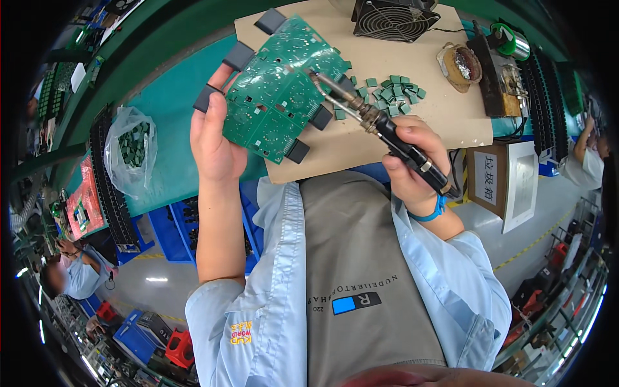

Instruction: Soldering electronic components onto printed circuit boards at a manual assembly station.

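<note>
My left hand (216, 138) grips a green circuit board (271, 103) by its left edge, holding it tilted over the bench. Black blocks (239, 56) stick out along two sides of the board. In my right hand (416, 158) is a soldering iron (403, 145) with a black handle and a thin bent metal tube beside its shaft. Its tip reaches the upper middle of the board; whether it touches, I cannot tell. Several small green square pieces (394, 93) lie on the brown board sheet (445, 116) just right of the circuit board.
A black fan (393, 22) stands at the back. At the right are a pot of solder (464, 66), a solder wire spool (512, 42) and a cardboard box (493, 180). A clear bag of green pieces (132, 148) lies at the left. Other people (80, 271) work farther off.
</note>
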Demonstrator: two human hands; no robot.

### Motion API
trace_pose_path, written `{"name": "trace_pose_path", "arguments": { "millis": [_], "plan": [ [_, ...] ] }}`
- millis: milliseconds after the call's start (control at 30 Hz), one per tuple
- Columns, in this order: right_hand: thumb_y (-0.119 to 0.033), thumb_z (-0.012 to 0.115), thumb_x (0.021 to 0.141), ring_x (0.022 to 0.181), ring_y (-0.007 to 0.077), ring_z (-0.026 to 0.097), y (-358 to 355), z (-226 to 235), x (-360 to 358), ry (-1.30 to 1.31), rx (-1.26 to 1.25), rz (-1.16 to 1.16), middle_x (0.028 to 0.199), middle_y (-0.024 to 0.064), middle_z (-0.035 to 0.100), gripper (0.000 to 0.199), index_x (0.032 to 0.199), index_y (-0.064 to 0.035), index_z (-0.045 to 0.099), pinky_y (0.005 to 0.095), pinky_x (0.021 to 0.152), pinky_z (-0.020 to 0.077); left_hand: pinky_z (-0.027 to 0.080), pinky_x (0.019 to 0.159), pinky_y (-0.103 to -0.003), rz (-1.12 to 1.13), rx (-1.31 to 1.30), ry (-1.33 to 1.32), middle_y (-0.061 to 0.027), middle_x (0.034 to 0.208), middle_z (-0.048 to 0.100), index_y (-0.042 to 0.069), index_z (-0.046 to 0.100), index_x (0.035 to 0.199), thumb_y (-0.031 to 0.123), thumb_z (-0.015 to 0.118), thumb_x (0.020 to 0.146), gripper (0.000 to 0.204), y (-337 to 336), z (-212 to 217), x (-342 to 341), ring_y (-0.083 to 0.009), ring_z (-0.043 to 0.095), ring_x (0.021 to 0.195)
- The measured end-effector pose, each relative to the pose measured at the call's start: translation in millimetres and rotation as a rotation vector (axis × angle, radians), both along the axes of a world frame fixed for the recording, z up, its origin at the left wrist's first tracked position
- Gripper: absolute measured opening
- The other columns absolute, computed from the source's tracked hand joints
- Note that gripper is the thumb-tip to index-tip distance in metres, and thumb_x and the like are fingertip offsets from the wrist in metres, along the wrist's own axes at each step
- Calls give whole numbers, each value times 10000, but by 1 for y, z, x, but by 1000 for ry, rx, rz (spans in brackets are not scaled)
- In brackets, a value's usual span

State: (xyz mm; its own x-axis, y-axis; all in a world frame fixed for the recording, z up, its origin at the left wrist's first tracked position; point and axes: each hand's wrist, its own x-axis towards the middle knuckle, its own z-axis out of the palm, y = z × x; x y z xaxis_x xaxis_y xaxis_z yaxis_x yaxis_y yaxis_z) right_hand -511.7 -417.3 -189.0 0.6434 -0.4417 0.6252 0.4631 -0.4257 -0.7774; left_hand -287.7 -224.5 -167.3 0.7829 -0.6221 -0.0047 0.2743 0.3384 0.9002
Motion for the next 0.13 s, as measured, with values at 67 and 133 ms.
{"name": "trace_pose_path", "arguments": {
  "millis": [67, 133],
  "plan": [
    [-63, 818, 824, 994, 296, 665, 0, 3, 4, -3, -36, 17, 1196, 230, 678, 426, 1207, 2, 645, 396, 884, 542, 525, 1023, -397, -32, -12, -17, -216, 1426, 586, -48, 397, 1531, 360, 588, 1040, 667, -2, 9, -3, -301, 636, 1226],
    [-71, 819, 822, 987, 307, 667, 1, 5, 8, -15, -101, 42, 1213, 237, 679, 435, 1215, -3, 645, 410, 887, 542, 524, 1030, -400, -105, -30, -58, -222, 1423, 587, -45, 400, 1531, 369, 594, 1037, 673, -6, 18, -9, -306, 635, 1229]
  ]
}}
